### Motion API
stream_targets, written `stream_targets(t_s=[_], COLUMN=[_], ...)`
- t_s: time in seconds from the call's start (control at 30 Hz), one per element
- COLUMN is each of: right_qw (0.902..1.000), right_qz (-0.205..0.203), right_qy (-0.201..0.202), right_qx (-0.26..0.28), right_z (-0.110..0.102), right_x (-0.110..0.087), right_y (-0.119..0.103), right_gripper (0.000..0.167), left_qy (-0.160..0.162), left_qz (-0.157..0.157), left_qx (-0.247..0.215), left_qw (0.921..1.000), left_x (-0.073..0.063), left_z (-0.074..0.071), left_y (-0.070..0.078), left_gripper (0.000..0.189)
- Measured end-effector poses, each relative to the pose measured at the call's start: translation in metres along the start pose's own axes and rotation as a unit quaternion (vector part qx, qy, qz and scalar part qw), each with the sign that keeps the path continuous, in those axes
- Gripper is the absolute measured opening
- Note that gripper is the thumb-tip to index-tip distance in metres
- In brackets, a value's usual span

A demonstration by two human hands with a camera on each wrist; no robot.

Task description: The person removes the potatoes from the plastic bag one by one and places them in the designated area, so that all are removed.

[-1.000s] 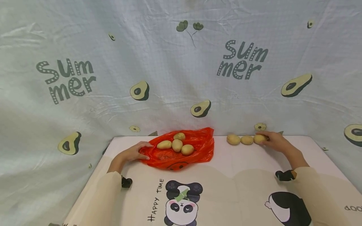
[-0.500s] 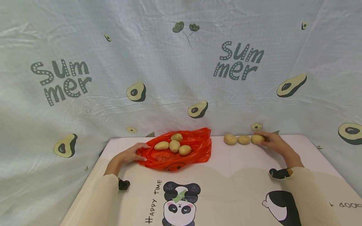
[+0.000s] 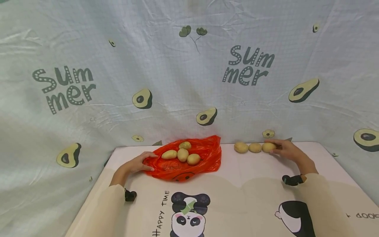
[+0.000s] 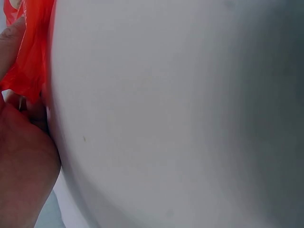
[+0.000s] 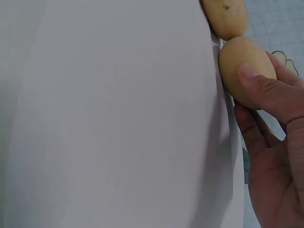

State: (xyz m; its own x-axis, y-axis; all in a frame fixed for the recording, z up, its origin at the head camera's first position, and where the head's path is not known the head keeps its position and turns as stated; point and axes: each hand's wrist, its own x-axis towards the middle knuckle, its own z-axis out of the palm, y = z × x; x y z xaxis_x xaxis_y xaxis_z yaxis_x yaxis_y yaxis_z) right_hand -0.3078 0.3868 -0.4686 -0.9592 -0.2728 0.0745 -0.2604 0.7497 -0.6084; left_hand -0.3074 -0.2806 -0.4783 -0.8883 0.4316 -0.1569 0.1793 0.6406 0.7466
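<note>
In the head view, several potatoes point(image 3: 182, 155) lie on a crumpled red plastic bag point(image 3: 204, 164) at the back of the table. My left hand point(image 3: 134, 165) holds the bag's left edge between thumb and fingers; in the left wrist view, red film point(image 4: 33, 57) lies against the thumb and curled fingers. To the right, three potatoes stand in a row against the back edge. My right hand point(image 3: 288, 150) grips the rightmost potato point(image 3: 267, 147) of that row. The right wrist view shows the thumb across this potato point(image 5: 232, 64), which touches its neighbour point(image 5: 228, 19).
The light table point(image 3: 234, 197) carries a printed panda point(image 3: 189, 220) and lettering. A pale curtain point(image 3: 177, 75) with avocado prints hangs right behind the table's back edge. Small black devices point(image 3: 293, 180) sit on both wrists.
The head view has shifted slightly, so the whole scene sits a little further left in it. Both hands stay at the bag and the rightmost potato.
</note>
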Motion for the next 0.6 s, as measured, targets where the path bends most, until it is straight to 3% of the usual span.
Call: stream_targets(t_s=[0.3, 0.43, 0.6], right_qw=[0.9997, 0.9998, 0.9997], right_qz=[-0.019, -0.008, -0.010], right_qy=[-0.008, -0.017, -0.020], right_qx=[-0.009, -0.004, 0.012], right_z=[-0.0006, -0.0012, -0.0035], right_x=[0.0006, -0.0044, -0.0033], right_y=[0.0027, 0.0023, -0.0046], right_gripper=[0.054, 0.055, 0.055], left_qy=[0.006, -0.003, 0.008], left_qz=[0.010, 0.016, 0.001], left_qx=[0.017, 0.021, 0.013], left_qw=[0.9998, 0.9997, 0.9999], left_x=[-0.0004, 0.0013, -0.0009], left_z=[-0.0044, -0.0027, -0.0033], left_y=[0.0009, -0.0006, -0.0029], left_gripper=[0.056, 0.057, 0.057])
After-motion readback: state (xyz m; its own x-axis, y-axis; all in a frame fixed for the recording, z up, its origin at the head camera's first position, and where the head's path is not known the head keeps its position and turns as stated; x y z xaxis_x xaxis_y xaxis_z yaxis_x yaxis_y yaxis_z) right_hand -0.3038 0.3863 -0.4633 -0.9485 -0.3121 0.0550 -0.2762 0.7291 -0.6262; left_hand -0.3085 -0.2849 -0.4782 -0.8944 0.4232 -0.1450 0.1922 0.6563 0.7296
